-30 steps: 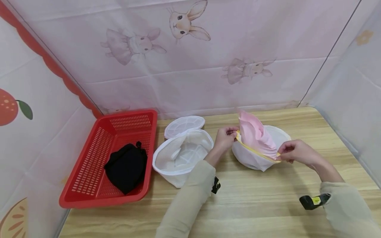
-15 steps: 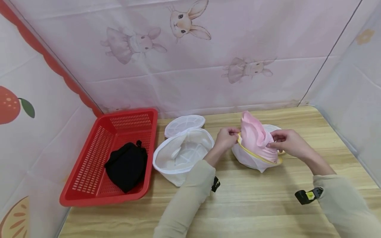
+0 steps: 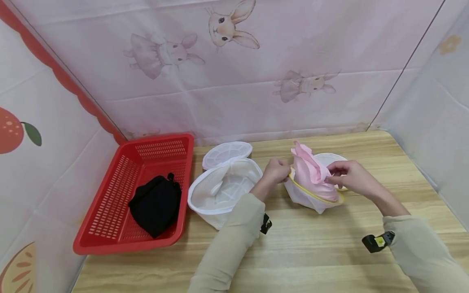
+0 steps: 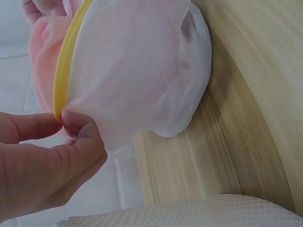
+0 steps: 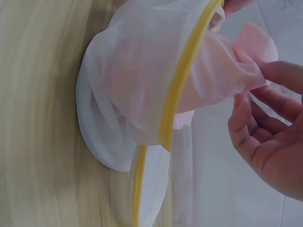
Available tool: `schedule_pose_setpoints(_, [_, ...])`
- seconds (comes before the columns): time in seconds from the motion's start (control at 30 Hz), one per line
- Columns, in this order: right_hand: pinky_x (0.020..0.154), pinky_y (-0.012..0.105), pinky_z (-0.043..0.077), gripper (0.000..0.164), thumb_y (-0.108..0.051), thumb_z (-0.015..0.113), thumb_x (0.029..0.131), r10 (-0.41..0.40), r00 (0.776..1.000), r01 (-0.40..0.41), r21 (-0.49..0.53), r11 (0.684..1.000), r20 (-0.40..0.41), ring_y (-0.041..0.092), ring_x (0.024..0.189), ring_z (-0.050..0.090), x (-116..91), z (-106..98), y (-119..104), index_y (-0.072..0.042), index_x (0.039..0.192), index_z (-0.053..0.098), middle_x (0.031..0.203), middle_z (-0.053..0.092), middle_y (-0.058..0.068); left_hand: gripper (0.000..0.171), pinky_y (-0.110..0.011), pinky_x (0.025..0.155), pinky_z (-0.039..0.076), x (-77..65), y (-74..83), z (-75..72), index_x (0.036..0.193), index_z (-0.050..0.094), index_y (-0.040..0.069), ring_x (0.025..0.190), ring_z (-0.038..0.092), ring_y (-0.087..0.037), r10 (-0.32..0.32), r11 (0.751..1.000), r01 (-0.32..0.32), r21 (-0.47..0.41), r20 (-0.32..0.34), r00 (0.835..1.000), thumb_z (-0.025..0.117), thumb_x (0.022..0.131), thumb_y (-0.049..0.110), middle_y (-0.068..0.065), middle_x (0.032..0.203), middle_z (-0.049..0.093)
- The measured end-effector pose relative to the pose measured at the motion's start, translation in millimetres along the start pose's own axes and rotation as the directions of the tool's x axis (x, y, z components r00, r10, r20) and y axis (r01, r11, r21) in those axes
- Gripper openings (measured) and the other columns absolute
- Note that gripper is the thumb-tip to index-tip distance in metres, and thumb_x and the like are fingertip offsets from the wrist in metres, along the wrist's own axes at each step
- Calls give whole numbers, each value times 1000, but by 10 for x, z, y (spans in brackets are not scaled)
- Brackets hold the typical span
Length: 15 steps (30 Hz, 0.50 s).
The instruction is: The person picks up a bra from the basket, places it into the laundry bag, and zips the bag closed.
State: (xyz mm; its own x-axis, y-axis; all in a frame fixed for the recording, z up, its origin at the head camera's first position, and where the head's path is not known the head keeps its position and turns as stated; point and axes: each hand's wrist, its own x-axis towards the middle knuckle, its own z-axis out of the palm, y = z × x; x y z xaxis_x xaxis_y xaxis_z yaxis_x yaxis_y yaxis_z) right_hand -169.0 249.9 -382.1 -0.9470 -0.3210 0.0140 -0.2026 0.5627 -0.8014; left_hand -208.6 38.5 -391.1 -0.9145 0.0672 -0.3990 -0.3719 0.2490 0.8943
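Observation:
A white mesh laundry bag (image 3: 305, 199) with a yellow zipper edge stands on the table, its lid folded open behind. Pink cloth (image 3: 309, 173) bulges up out of its mouth; the lower part shows through the mesh in the wrist views. My left hand (image 3: 276, 171) pinches the yellow zipper edge (image 4: 66, 61) at the bag's left side between thumb and forefinger. Over the bag's right side, my right hand (image 3: 348, 177) pinches a fold of the pink cloth (image 5: 222, 71) between thumb and fingers.
A second white mesh bag (image 3: 220, 203), open at the top, stands left of my left forearm. Further left is a red plastic basket (image 3: 179, 228) with a black cloth item (image 3: 155, 205) in it. A fabric-covered wall (image 3: 234, 110) rises behind the table.
My right hand has let go of the zipper edge, moved up and left, and taken hold of the pink cloth. The cloth's top sits slightly lower than half a second ago. My left hand stays at the edge.

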Motion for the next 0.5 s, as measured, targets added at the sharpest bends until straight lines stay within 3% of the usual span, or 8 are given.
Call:
schedule_pose_setpoints(0.13, [53, 26, 48, 26, -6, 69, 78, -9, 1000, 9, 10, 1000, 14, 9, 66, 51, 34, 3, -33, 5, 101, 61, 77, 58, 7, 2, -16, 48, 40, 23, -15, 20, 83, 59, -5, 55, 46, -10, 5, 999, -6, 32, 27, 1000, 58, 84, -4, -4, 75, 51])
schedule_pose_setpoints(0.2, [54, 27, 48, 28, -6, 67, 80, -18, 1000, 17, 22, 1000, 19, 10, 67, 52, 53, -2, -47, 6, 104, 60, 79, 58, 7, 4, -16, 49, 40, 27, -18, 27, 87, 59, -6, 56, 46, -11, 8, 999, -9, 46, 34, 999, 58, 85, -3, -4, 75, 51])
schedule_pose_setpoints(0.37, [55, 29, 49, 26, -12, 61, 87, 22, 999, -23, 47, 999, 24, 17, 62, 55, 97, -26, -92, 6, 105, 61, 77, 60, 8, 3, -17, 49, 41, 20, -9, 36, 84, 59, -4, 57, 47, -11, 8, 999, -10, 51, 43, 999, 57, 84, -5, -4, 74, 52])
schedule_pose_setpoints(0.5, [51, 28, 47, 25, -18, 62, 87, 53, 997, -54, 11, 998, 48, 18, 55, 53, 137, -15, -117, 4, 99, 63, 67, 57, 7, 6, -17, 51, 41, 8, 14, 39, 79, 58, -1, 58, 47, -12, -10, 999, 8, 38, 35, 999, 57, 84, -6, -4, 75, 52])
